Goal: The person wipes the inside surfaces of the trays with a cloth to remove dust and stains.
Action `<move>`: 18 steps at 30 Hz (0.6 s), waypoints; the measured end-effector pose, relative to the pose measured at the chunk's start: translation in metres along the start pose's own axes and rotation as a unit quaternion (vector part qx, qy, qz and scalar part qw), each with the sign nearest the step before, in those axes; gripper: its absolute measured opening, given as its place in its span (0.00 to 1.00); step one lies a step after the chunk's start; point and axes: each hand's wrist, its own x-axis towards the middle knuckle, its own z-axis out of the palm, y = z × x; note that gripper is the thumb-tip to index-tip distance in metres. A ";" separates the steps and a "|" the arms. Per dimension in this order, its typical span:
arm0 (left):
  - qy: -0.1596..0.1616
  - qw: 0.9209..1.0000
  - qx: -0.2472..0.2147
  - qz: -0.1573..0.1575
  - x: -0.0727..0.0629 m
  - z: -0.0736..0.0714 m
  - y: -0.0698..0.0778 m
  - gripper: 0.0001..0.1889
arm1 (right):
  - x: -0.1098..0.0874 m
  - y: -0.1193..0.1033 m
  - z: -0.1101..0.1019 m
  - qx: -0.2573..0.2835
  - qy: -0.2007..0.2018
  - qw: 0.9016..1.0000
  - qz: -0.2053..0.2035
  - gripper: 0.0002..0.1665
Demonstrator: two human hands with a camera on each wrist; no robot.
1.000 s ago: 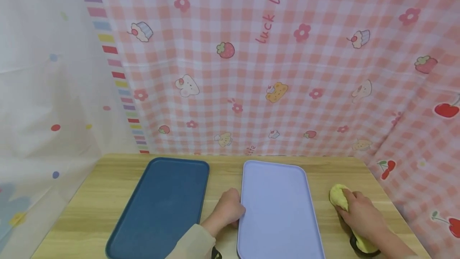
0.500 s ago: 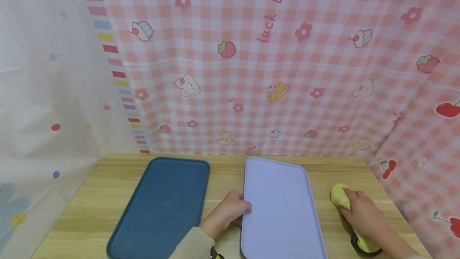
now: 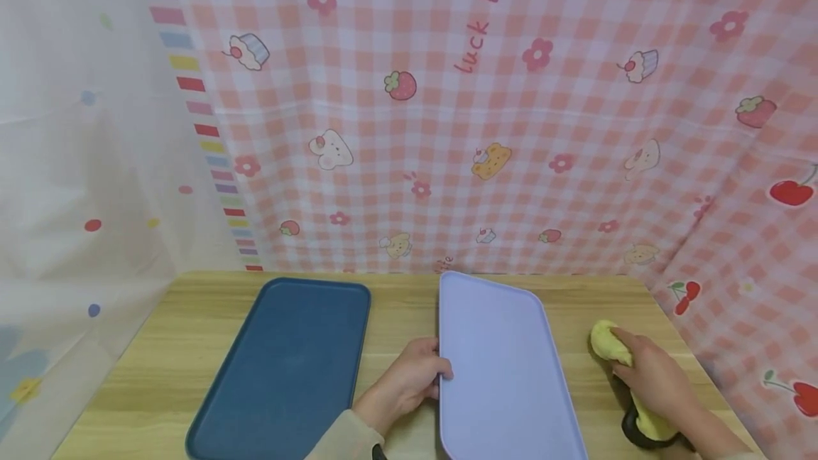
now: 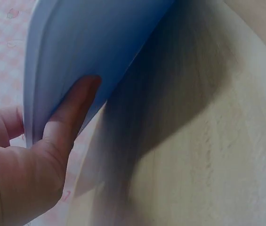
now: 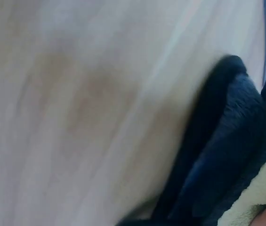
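The left hand [image 3: 412, 375] pinches the lilac tray [image 3: 501, 368] at nine o'clock, that edge now higher off the counter [image 3: 150, 350], likely freeing its underside. At three o'clock, the right hand [image 3: 658, 378] grips yellow cloth [image 3: 608, 341]

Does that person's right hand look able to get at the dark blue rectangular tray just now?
Probably not: the right hand has its grip on a yellow and dark cloth, and between it and the blue tray comes the pale lilac rectangular tray, one edge lifted by the left hand.
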 end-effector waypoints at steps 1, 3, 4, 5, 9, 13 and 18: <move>0.001 1.000 -0.002 0.002 0.000 0.000 0.000 0.24 | -0.001 0.001 -0.002 0.005 0.003 1.000 0.000 0.37; -0.001 1.000 -0.006 0.007 -0.002 -0.002 0.000 0.26 | -0.001 0.001 -0.008 0.019 0.011 1.000 0.000 0.38; -0.002 1.000 -0.010 0.011 -0.002 -0.002 0.000 0.28 | -0.001 0.001 -0.011 0.023 0.017 1.000 0.001 0.37; -0.005 1.000 -0.014 0.015 -0.003 -0.003 0.000 0.30 | -0.002 0.001 -0.014 0.027 0.025 0.999 -0.002 0.37; -0.013 0.999 -0.036 0.036 -0.007 -0.004 0.001 0.36 | 0.000 -0.001 -0.029 0.042 0.071 0.996 -0.013 0.35; -0.012 0.997 -0.057 0.052 -0.010 -0.003 0.003 0.37 | 0.003 -0.007 -0.042 0.055 0.112 0.992 -0.021 0.35; -0.010 0.993 -0.084 0.076 -0.011 -0.001 0.004 0.40 | 0.010 -0.020 -0.057 0.049 0.186 0.979 -0.064 0.34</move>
